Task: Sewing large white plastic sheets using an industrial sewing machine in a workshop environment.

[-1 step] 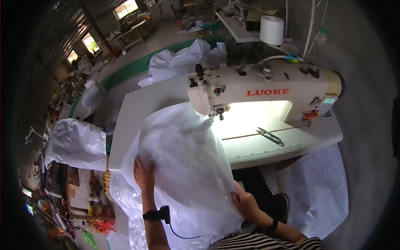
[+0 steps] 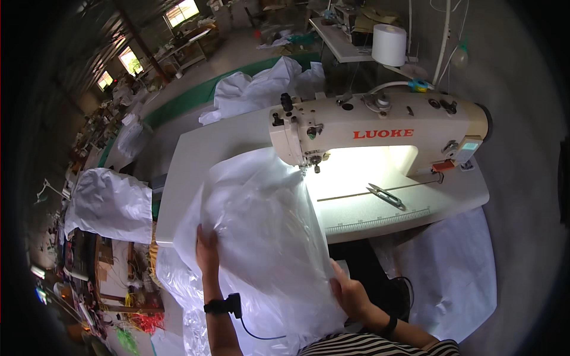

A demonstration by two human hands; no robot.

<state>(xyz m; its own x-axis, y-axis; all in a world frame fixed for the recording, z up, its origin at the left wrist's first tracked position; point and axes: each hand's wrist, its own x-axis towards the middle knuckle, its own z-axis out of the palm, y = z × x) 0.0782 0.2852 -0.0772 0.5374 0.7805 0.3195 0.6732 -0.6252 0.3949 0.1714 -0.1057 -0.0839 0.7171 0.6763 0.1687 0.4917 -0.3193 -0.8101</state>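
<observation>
A big white woven-plastic sheet [image 2: 267,237], shiny and creased, slopes from under the needle of a sewing machine [image 2: 380,127] down toward my body. My left hand [image 2: 208,252] presses against the sheet's left part, thumb and fingers apart, with some fingertips obscured by the folds. At the sheet's right edge, lower down, my right hand [image 2: 353,296] is closed on the material, thumb pointing up. The machine's lamp lights the needle area [image 2: 304,171], where the sheet's upper corner lies beneath the foot. Thread snips [image 2: 386,196] rest on the machine bed, right of the needle.
The pale machine table [image 2: 202,148] has a ruler strip [image 2: 380,221] along its front. More white sheeting hangs at the right [image 2: 454,279] and lies behind the table [image 2: 261,86]. A white thread cone [image 2: 389,45] stands at the back. Another white sheet [image 2: 110,204] is at left.
The view has shifted very slightly. The sheet's folds near my left hand differ a little, and its right edge sits slightly further left. Both hands keep nearly the same places.
</observation>
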